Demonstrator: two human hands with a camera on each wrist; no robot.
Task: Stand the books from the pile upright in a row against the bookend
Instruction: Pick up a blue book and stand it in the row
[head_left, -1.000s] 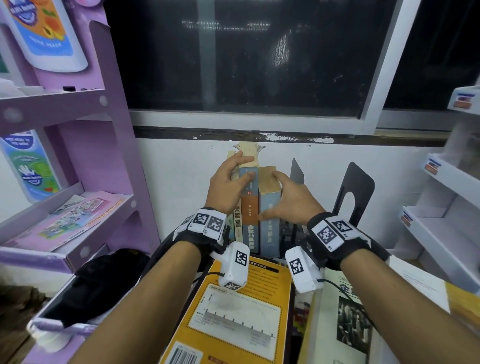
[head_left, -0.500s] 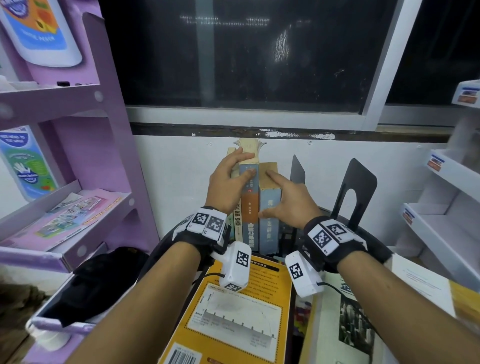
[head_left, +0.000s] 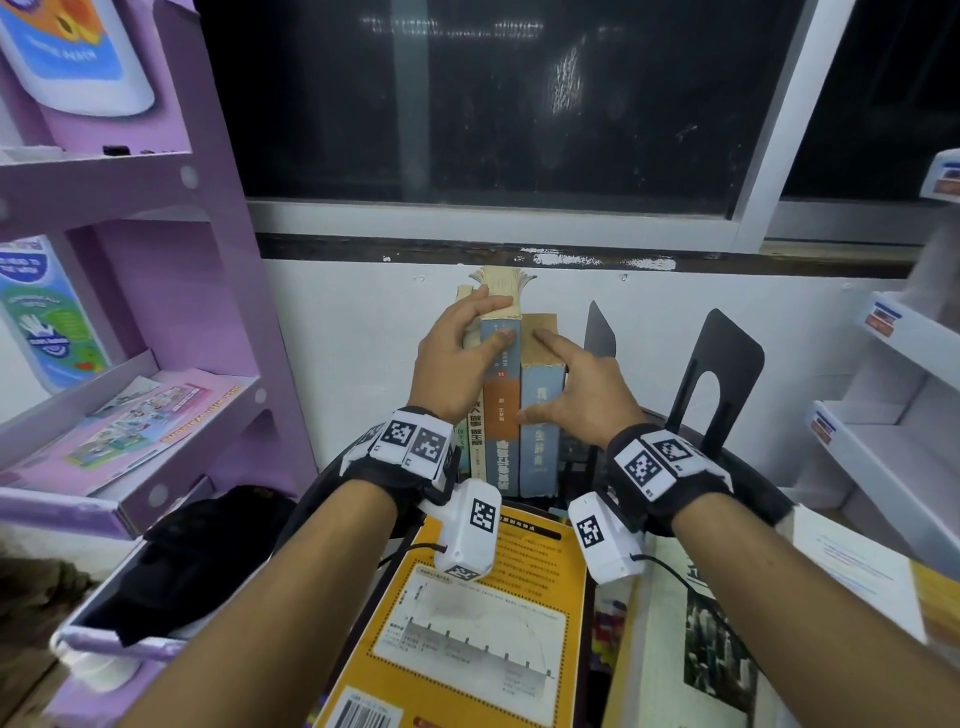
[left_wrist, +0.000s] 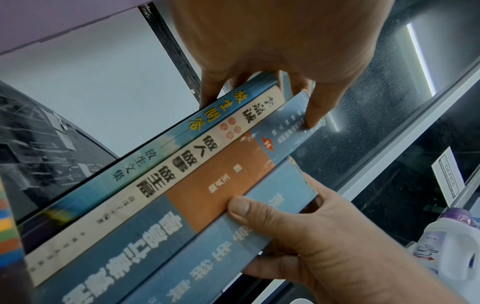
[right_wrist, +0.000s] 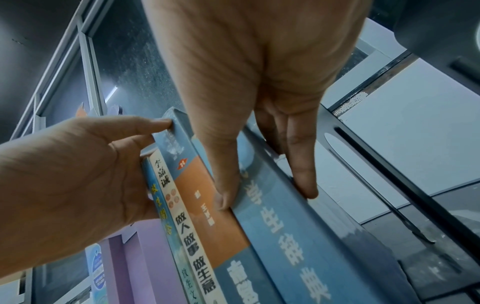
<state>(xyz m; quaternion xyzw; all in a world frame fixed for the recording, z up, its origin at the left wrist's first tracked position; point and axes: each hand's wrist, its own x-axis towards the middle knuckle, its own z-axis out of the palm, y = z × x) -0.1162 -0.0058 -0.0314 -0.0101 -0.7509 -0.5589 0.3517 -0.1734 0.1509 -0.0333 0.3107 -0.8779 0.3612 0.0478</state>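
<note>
Several books stand upright in a row by the wall: a thin blue one (left_wrist: 130, 160), a cream one (head_left: 477, 441), a blue-and-orange one (head_left: 501, 415) and a light blue one (head_left: 540, 426). My left hand (head_left: 483, 322) grips the row's top from the left, thumb on the blue-and-orange spine (left_wrist: 221, 181). My right hand (head_left: 550, 374) pinches the light blue book (right_wrist: 298, 236), thumb at its spine, fingers down its right cover. A black bookend (head_left: 600, 332) rises just right of that book, partly hidden by my right hand.
A second black bookend (head_left: 722, 379) stands further right. A yellow book (head_left: 467, 623) and a white book with a photo (head_left: 701, 649) lie flat in front. A purple shelf unit (head_left: 156, 291) is at the left, white shelves (head_left: 883, 441) at the right.
Both hands stay on the upright books. The right index finger has stretched up along the top of the light blue book.
</note>
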